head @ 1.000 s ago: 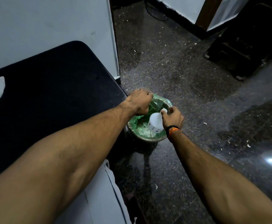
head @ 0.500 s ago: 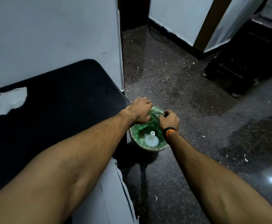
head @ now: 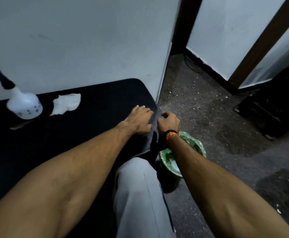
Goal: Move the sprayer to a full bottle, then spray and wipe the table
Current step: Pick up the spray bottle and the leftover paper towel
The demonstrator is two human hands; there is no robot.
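Note:
A white bottle [head: 26, 104] with a black sprayer [head: 2, 78] on top stands at the far left of the black table [head: 88, 117], next to the wall. A crumpled white tissue [head: 66, 103] lies just to its right. My left hand [head: 140, 120] hangs flat over the table's right end, fingers spread, holding nothing. My right hand [head: 168, 122] is curled into a loose fist just past the table's right edge, above the bin, with nothing visible in it. A black and orange band sits on that wrist.
A small bin with a green liner [head: 191, 148] stands on the floor right of the table; a white bottle lies inside it, mostly hidden by my right forearm. My grey trouser leg [head: 136, 194] is below. A white wall backs the table. Dark furniture [head: 274, 107] stands at the right.
Both hands have lifted out of the bin and come up to the table's right end. The empty white bottle stays in the bin. My view has swung left, showing the sprayer bottle.

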